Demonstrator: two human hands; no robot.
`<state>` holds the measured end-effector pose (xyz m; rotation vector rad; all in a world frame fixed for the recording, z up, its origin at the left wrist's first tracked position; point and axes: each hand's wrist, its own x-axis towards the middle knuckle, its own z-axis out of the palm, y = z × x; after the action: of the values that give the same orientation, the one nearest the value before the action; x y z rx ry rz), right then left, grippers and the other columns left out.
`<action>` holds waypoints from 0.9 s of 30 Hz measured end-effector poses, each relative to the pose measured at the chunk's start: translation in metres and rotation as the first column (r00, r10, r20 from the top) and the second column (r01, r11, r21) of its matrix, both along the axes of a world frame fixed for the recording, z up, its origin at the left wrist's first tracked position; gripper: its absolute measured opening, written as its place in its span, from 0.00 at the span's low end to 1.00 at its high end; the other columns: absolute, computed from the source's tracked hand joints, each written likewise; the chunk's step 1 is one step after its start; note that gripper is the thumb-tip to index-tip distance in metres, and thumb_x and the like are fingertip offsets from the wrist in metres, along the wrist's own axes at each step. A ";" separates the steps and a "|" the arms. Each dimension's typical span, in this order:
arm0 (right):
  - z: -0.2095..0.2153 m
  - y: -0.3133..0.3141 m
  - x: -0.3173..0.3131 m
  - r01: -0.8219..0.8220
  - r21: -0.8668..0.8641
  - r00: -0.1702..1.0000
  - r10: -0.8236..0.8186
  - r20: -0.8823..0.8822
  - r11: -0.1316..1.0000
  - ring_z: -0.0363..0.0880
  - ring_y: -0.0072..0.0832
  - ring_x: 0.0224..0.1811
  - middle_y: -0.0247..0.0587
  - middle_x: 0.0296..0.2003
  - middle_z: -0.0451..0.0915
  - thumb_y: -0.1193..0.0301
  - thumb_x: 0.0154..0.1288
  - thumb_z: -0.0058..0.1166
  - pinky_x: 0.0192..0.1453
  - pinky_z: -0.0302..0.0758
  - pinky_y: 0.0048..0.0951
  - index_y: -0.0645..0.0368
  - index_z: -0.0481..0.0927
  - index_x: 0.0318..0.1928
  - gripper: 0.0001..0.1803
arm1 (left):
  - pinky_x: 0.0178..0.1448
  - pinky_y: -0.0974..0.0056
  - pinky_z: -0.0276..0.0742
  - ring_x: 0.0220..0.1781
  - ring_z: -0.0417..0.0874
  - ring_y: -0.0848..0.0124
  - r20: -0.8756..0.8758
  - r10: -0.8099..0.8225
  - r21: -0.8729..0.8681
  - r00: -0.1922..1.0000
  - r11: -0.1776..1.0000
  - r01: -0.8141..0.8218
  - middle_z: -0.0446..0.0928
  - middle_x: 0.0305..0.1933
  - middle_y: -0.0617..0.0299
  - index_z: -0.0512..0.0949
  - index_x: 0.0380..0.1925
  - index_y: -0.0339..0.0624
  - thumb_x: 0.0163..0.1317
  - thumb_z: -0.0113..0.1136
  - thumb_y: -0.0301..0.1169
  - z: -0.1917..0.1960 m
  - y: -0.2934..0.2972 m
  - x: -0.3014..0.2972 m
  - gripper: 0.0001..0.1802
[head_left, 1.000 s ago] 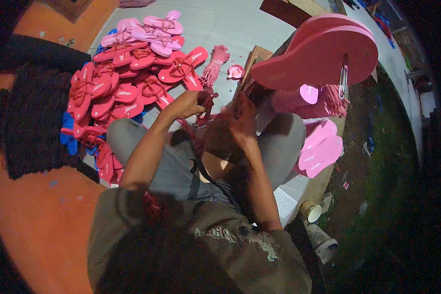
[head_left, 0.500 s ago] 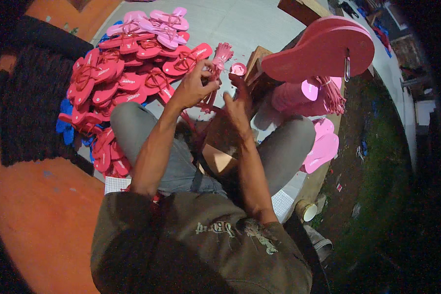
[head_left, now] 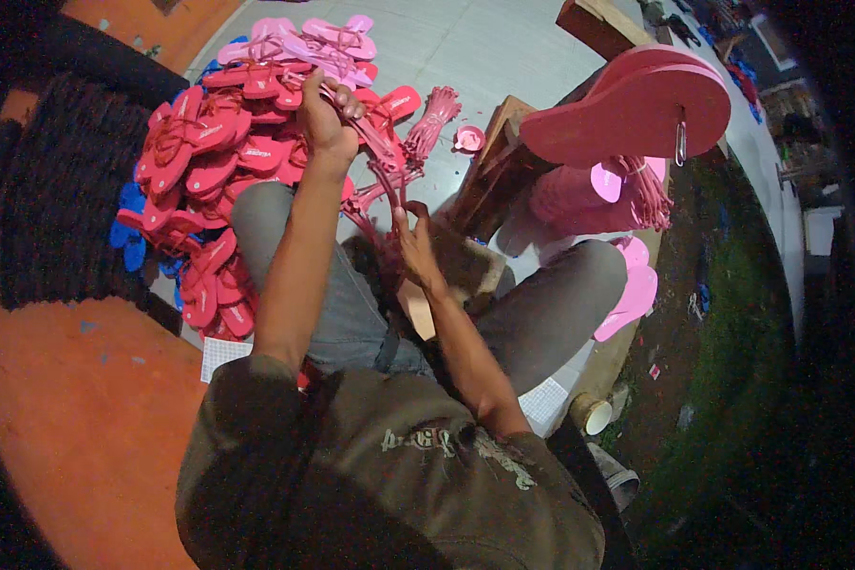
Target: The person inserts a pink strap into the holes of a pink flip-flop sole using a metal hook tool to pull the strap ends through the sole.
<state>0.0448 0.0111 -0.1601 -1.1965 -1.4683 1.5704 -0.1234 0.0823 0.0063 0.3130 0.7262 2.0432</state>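
My left hand (head_left: 327,122) is raised beside the heap of flip-flops (head_left: 220,128), its fingers closed around red-pink flip-flop straps (head_left: 378,144). The straps run slantwise down to my right hand (head_left: 417,249), which is lower, between my knees. The thumb and fingers of that hand are pressed together on the lower end of the straps. More loose straps (head_left: 359,211) hang just left of it. A tied bundle of pink straps (head_left: 434,119) lies on the tiles beyond both hands, with a small pink cup (head_left: 467,140) close to it.
A wooden stand (head_left: 489,157) rises right of the cup. Large pink soles (head_left: 627,109) with a metal clip stick out beside it. Below them are stacked pink soles (head_left: 570,201) with straps, and light pink flip-flops (head_left: 629,285). A dark ribbed stack (head_left: 62,199) stands far left.
My hands have drawn apart from beside the cup. The left went up and left with the straps; the right came down toward my lap. The straps now stretch between them.
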 end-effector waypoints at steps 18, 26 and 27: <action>0.096 -0.057 0.056 -0.075 0.151 0.954 0.027 0.297 0.986 0.72 0.56 0.32 0.59 0.28 0.74 0.69 0.61 0.39 0.34 0.68 0.49 0.59 0.65 0.46 0.13 | 0.11 0.71 0.49 0.07 0.52 0.77 -0.114 0.084 -0.224 0.990 0.968 -0.108 0.55 0.09 0.69 0.60 0.14 0.47 0.50 0.50 0.38 -0.028 0.076 -0.011 0.14; 0.148 -0.077 0.078 -0.079 0.126 0.929 0.027 0.369 0.989 0.75 0.50 0.28 0.58 0.27 0.74 0.69 0.61 0.43 0.30 0.71 0.42 0.61 0.63 0.38 0.09 | 0.10 0.71 0.47 0.07 0.49 0.76 -0.005 0.192 -0.414 0.981 0.893 -0.177 0.52 0.09 0.69 0.57 0.13 0.48 0.50 0.46 0.38 -0.058 0.075 -0.029 0.14; 0.148 -0.080 0.077 0.001 0.273 0.949 -0.087 0.303 0.962 0.73 0.35 0.20 0.50 0.20 0.72 0.71 0.60 0.45 0.24 0.67 0.30 0.64 0.68 0.34 0.07 | 0.10 0.71 0.46 0.07 0.49 0.76 -0.013 0.196 -0.430 0.981 0.884 -0.182 0.51 0.09 0.69 0.56 0.13 0.48 0.50 0.46 0.38 -0.062 0.078 -0.027 0.14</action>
<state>0.1222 -0.0684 -0.0124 -1.3462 -1.7779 1.1385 -0.1500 0.1601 -0.0561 -0.0480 1.2004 1.9935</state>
